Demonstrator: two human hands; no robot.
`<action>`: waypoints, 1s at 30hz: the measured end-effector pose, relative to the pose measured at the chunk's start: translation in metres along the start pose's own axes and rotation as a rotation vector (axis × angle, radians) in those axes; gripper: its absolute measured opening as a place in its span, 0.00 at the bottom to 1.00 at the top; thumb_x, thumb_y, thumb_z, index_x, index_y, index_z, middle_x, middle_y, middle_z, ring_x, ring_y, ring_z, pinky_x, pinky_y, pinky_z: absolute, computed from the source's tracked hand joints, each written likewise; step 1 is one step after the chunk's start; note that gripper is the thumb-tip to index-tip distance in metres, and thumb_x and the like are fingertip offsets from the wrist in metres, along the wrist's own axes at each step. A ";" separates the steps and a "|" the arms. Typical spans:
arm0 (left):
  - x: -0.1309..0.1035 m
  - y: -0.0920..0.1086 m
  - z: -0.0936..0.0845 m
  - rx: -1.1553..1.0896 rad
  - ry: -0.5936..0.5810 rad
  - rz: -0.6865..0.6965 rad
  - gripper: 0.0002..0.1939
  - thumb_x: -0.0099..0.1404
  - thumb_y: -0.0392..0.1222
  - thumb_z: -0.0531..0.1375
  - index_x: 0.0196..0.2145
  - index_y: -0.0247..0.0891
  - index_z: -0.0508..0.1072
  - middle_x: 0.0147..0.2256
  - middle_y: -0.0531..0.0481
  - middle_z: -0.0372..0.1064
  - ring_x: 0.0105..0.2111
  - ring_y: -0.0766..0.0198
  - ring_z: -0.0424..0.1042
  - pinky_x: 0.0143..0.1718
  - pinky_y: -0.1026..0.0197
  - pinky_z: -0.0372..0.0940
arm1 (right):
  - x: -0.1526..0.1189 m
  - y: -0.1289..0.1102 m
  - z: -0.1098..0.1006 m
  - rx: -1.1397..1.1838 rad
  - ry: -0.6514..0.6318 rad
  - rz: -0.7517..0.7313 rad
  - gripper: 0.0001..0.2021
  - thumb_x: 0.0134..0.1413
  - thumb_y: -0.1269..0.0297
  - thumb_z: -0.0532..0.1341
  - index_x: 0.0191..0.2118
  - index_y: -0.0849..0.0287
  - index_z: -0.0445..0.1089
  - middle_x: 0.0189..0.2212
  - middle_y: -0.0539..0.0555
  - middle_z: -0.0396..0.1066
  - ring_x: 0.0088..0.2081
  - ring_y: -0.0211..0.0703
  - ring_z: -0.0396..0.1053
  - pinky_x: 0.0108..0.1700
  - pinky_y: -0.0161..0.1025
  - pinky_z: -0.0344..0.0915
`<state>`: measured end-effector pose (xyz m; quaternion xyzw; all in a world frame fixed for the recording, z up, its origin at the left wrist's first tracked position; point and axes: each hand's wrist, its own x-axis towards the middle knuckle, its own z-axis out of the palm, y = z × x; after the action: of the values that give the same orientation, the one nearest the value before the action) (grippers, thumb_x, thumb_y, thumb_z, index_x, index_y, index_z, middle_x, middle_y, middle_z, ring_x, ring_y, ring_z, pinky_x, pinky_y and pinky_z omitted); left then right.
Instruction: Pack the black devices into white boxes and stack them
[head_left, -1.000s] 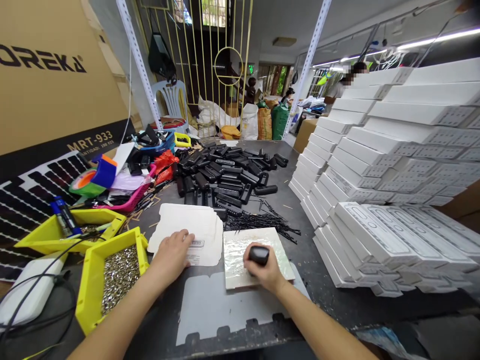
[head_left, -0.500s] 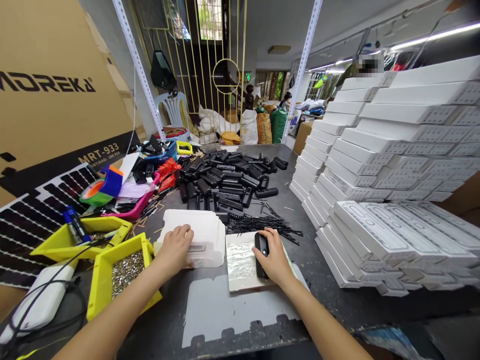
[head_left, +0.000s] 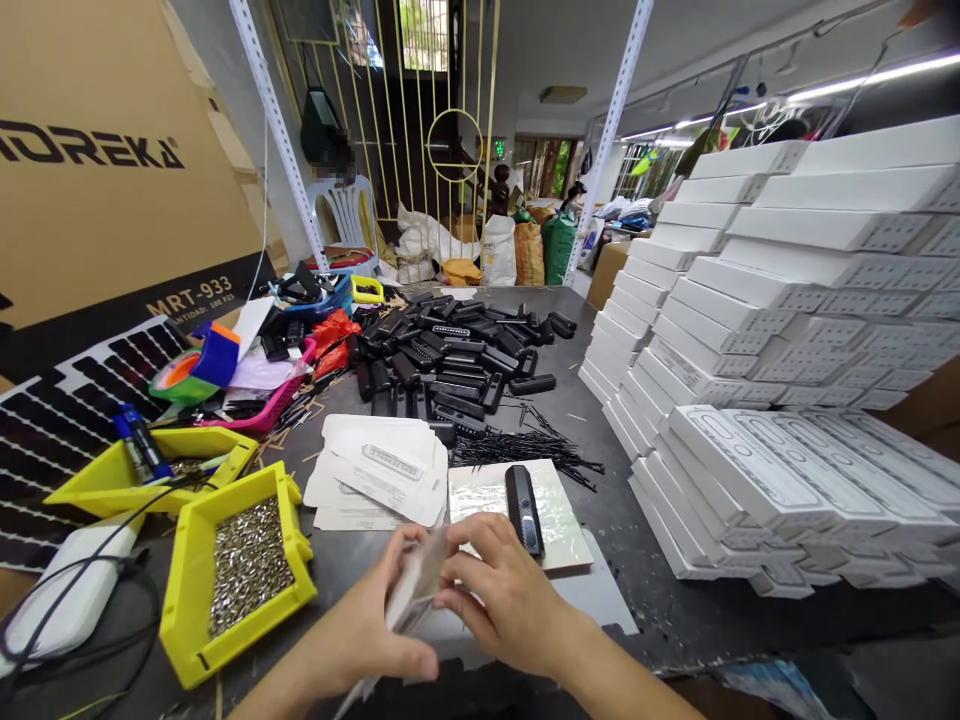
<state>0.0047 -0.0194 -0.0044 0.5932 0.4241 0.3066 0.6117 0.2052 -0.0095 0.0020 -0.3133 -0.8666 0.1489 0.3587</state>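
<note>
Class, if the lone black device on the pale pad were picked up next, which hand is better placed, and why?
Probably the right hand: it is nearer the black device; the left hand is farther off, holding the pale carton. The right hand's fingers are there too.

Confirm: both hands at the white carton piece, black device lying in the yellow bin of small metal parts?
Not quite. The black device lies on the pale, shiny-topped pad, as the head view shows. The rest is right: left hand and right hand are both at the white carton piece.
</note>
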 end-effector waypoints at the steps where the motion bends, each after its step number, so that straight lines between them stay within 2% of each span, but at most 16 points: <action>1: -0.002 0.001 -0.002 0.080 0.091 -0.022 0.44 0.44 0.43 0.70 0.53 0.45 0.50 0.41 0.50 0.69 0.41 0.55 0.70 0.45 0.56 0.63 | -0.003 0.000 -0.001 0.011 -0.037 0.026 0.02 0.57 0.66 0.59 0.35 0.57 0.65 0.42 0.56 0.65 0.44 0.48 0.61 0.47 0.48 0.61; 3: -0.006 0.004 -0.003 0.241 0.191 -0.062 0.49 0.44 0.40 0.71 0.56 0.46 0.46 0.43 0.49 0.70 0.41 0.55 0.70 0.47 0.55 0.62 | -0.006 -0.001 -0.002 0.051 -0.037 0.115 0.01 0.57 0.68 0.58 0.36 0.57 0.64 0.43 0.56 0.63 0.46 0.49 0.60 0.48 0.48 0.60; 5: -0.010 0.005 -0.003 0.351 0.170 -0.068 0.53 0.47 0.40 0.70 0.60 0.47 0.40 0.44 0.48 0.70 0.42 0.55 0.70 0.49 0.53 0.62 | -0.008 -0.001 -0.003 0.151 -0.008 0.230 0.01 0.57 0.69 0.58 0.35 0.57 0.64 0.43 0.56 0.62 0.46 0.48 0.59 0.49 0.47 0.60; 6: -0.012 0.003 -0.003 0.402 0.165 -0.051 0.52 0.50 0.42 0.68 0.62 0.48 0.38 0.46 0.48 0.70 0.42 0.55 0.71 0.49 0.53 0.63 | -0.009 -0.001 -0.002 0.226 0.002 0.273 0.01 0.57 0.69 0.58 0.34 0.57 0.64 0.43 0.56 0.61 0.46 0.47 0.59 0.49 0.46 0.60; 8: -0.015 -0.003 -0.002 0.533 0.216 0.032 0.43 0.58 0.44 0.62 0.62 0.50 0.40 0.48 0.47 0.69 0.42 0.56 0.71 0.45 0.55 0.65 | -0.009 0.002 0.002 0.441 0.061 0.334 0.03 0.58 0.66 0.58 0.33 0.57 0.64 0.41 0.54 0.60 0.46 0.45 0.60 0.48 0.42 0.60; 11: -0.018 -0.011 -0.002 0.721 0.203 0.224 0.29 0.65 0.44 0.56 0.59 0.57 0.48 0.51 0.49 0.68 0.43 0.58 0.72 0.43 0.59 0.66 | -0.007 0.011 0.014 0.930 0.216 0.500 0.07 0.61 0.57 0.56 0.40 0.54 0.64 0.38 0.52 0.60 0.39 0.39 0.62 0.43 0.38 0.61; 13: -0.018 -0.012 -0.001 0.750 0.158 0.301 0.29 0.66 0.43 0.55 0.60 0.58 0.46 0.50 0.50 0.68 0.43 0.60 0.72 0.44 0.60 0.66 | -0.004 0.018 0.022 1.238 0.216 0.615 0.14 0.61 0.51 0.55 0.47 0.53 0.61 0.35 0.51 0.61 0.31 0.35 0.61 0.36 0.35 0.62; 15: -0.016 -0.008 0.000 0.716 0.181 0.299 0.33 0.65 0.44 0.55 0.61 0.55 0.40 0.48 0.49 0.69 0.41 0.61 0.73 0.44 0.60 0.66 | -0.001 0.023 0.025 1.374 0.202 0.629 0.20 0.58 0.47 0.57 0.50 0.54 0.62 0.31 0.50 0.61 0.25 0.32 0.58 0.30 0.32 0.60; 17: -0.015 -0.003 0.001 0.690 0.194 0.252 0.33 0.65 0.45 0.56 0.61 0.52 0.40 0.47 0.48 0.69 0.38 0.63 0.73 0.42 0.60 0.67 | 0.003 0.027 0.024 1.333 0.235 0.590 0.22 0.53 0.48 0.62 0.48 0.56 0.65 0.29 0.49 0.62 0.23 0.30 0.58 0.28 0.31 0.59; 19: -0.015 0.003 0.002 0.717 0.115 0.228 0.24 0.66 0.45 0.55 0.57 0.53 0.51 0.47 0.49 0.68 0.40 0.62 0.71 0.43 0.61 0.66 | 0.006 0.029 0.023 1.250 0.207 0.583 0.17 0.50 0.52 0.65 0.41 0.60 0.70 0.28 0.50 0.64 0.25 0.31 0.59 0.29 0.30 0.58; 21: -0.015 0.008 0.003 0.719 0.033 0.217 0.15 0.67 0.44 0.53 0.51 0.51 0.60 0.46 0.51 0.68 0.43 0.61 0.70 0.45 0.61 0.65 | 0.006 0.030 0.025 1.270 0.177 0.630 0.16 0.52 0.52 0.64 0.33 0.63 0.72 0.25 0.50 0.64 0.25 0.31 0.60 0.27 0.29 0.57; 23: -0.015 0.010 0.005 0.648 0.017 0.181 0.12 0.68 0.43 0.49 0.50 0.50 0.60 0.46 0.52 0.67 0.44 0.62 0.69 0.47 0.61 0.63 | 0.005 0.029 0.031 1.380 0.184 0.675 0.20 0.52 0.47 0.62 0.34 0.63 0.72 0.20 0.48 0.61 0.20 0.30 0.56 0.23 0.29 0.55; 25: -0.014 0.011 0.009 0.572 0.002 0.144 0.17 0.67 0.44 0.51 0.53 0.49 0.55 0.49 0.50 0.65 0.47 0.60 0.67 0.50 0.59 0.62 | 0.003 0.026 0.036 1.415 0.173 0.708 0.22 0.50 0.46 0.63 0.41 0.61 0.72 0.22 0.48 0.63 0.20 0.31 0.57 0.23 0.30 0.57; 27: -0.010 0.011 0.016 0.541 0.009 0.104 0.28 0.61 0.44 0.59 0.55 0.48 0.51 0.52 0.47 0.61 0.50 0.56 0.65 0.52 0.54 0.60 | 0.003 0.021 0.035 1.291 0.158 0.673 0.22 0.50 0.48 0.64 0.45 0.61 0.72 0.31 0.53 0.69 0.28 0.36 0.66 0.31 0.33 0.63; 28: -0.006 0.012 0.019 0.526 0.061 0.087 0.34 0.57 0.43 0.62 0.56 0.47 0.48 0.54 0.45 0.59 0.52 0.54 0.63 0.54 0.52 0.59 | 0.003 0.019 0.032 1.194 0.164 0.610 0.22 0.50 0.48 0.64 0.45 0.60 0.73 0.37 0.56 0.70 0.35 0.40 0.68 0.37 0.37 0.65; 30: 0.001 0.014 0.027 0.459 0.225 0.055 0.43 0.55 0.41 0.63 0.59 0.46 0.40 0.55 0.42 0.58 0.53 0.53 0.63 0.55 0.49 0.57 | 0.005 0.013 0.024 1.005 0.170 0.426 0.22 0.53 0.47 0.61 0.48 0.57 0.73 0.48 0.57 0.68 0.48 0.48 0.66 0.51 0.44 0.62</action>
<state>0.0310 -0.0294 0.0078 0.6902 0.5316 0.2828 0.4013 0.1913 0.0025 -0.0182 -0.2829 -0.5744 0.5878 0.4945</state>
